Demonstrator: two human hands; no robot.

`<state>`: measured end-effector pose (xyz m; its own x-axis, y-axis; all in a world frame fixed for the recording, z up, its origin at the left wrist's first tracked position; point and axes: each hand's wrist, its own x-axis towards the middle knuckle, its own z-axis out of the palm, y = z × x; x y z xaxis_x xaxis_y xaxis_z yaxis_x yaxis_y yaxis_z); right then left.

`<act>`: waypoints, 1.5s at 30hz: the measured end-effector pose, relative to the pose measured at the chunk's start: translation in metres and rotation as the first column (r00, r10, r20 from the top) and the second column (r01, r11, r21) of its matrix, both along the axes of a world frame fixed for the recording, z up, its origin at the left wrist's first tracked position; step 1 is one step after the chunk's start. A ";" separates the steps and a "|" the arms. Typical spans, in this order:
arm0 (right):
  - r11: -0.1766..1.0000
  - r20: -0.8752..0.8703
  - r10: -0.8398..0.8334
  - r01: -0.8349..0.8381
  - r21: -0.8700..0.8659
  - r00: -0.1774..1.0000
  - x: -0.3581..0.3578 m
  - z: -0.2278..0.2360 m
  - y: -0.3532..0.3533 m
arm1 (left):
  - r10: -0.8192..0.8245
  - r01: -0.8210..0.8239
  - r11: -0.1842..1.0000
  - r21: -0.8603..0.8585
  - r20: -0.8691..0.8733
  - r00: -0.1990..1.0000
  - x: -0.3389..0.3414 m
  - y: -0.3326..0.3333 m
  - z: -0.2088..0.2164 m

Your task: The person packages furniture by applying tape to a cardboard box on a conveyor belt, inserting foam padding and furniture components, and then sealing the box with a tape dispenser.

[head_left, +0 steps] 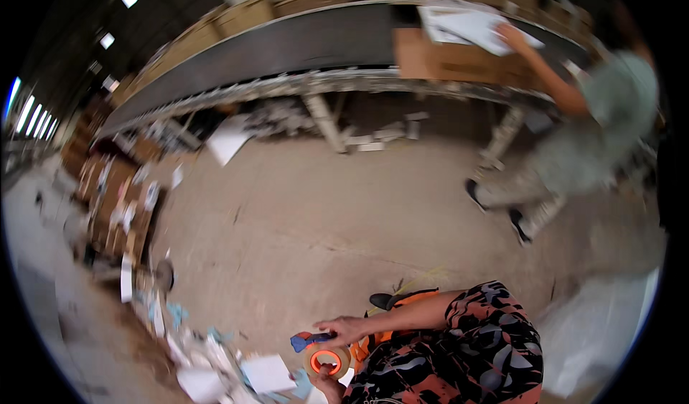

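Observation:
A roll of tan packing tape (341,361) with an orange core is held near the lower edge. My left hand (327,385) grips it from below, a finger or thumb reaching into the core. My right hand (346,330) comes in from the right above the roll, its fingers closed over a blue-and-red part (304,341) that looks like the head of a tape dispenser. This part sits against the top of the roll. Exactly how the fingers wrap it is blurred.
A long conveyor belt (287,48) crosses the far side, with cardboard boxes (244,17) behind it. At right a co-worker (610,109) touches white sheets (477,27) on a large carton (459,63). Paper scraps (269,372) and stacked flattened cardboard (118,206) lie at left.

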<state>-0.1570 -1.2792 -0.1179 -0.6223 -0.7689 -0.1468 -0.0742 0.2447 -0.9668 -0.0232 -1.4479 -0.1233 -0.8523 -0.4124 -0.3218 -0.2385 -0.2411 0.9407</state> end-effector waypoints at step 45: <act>-0.877 0.486 0.369 -0.124 0.465 -0.792 0.584 -0.060 0.782 | -0.435 0.178 -0.445 -0.878 0.038 -0.900 0.157 0.994 -0.001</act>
